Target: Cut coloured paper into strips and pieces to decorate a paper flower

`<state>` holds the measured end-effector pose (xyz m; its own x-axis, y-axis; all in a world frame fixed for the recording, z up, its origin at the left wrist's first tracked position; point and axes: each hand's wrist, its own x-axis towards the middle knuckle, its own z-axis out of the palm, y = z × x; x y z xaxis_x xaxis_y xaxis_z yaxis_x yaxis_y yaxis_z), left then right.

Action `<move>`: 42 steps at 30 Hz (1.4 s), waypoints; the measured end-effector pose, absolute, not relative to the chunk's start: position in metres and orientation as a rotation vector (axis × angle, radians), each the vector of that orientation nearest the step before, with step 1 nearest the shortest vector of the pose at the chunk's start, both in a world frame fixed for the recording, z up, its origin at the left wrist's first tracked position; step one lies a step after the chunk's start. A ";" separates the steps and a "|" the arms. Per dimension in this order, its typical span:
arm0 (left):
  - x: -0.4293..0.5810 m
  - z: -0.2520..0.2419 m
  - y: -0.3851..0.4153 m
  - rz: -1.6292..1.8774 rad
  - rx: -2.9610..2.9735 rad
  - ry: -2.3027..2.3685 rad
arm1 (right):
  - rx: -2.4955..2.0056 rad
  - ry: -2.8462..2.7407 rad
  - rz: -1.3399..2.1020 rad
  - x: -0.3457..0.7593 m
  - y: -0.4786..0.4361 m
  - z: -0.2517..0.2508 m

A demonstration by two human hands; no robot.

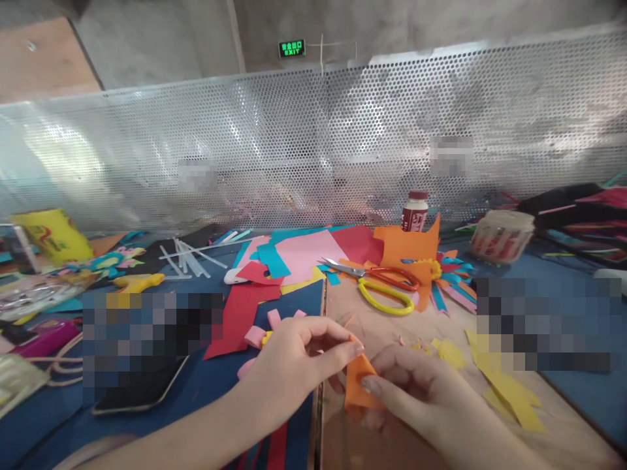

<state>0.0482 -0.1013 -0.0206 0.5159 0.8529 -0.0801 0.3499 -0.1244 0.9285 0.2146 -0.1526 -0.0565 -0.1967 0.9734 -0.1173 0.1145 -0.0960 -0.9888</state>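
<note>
Between my two hands is a small piece of orange paper, narrow at the top and wider below. The fingers of my left hand pinch its upper tip. My right hand grips its lower right side between thumb and fingers. Past my hands lie scissors with one yellow and one red handle, blades pointing left. A larger cut orange sheet rests behind them. Pink paper loops show partly behind my left hand. Yellow paper strips lie to the right of my right hand.
Red, pink and blue paper sheets overlap at the back. A black phone and glue sticks lie left. A bottle and a jar stand back right. A perforated metal panel bounds the table's far side.
</note>
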 end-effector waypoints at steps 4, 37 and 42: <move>0.048 -0.021 -0.102 0.588 1.680 0.992 | -1.246 -1.347 1.401 0.214 -0.152 -0.059; 0.047 -0.019 -0.100 0.588 1.814 1.080 | -1.228 -1.303 1.423 0.214 -0.152 -0.056; 0.046 -0.021 -0.100 0.585 1.786 1.049 | -1.252 -1.290 1.425 0.214 -0.152 -0.056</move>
<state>0.0464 -0.1000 -0.0208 0.5172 0.8539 -0.0581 0.3995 -0.1808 0.8987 0.2136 -0.1516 -0.0561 -0.1668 0.9758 -0.1416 0.0444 -0.1361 -0.9897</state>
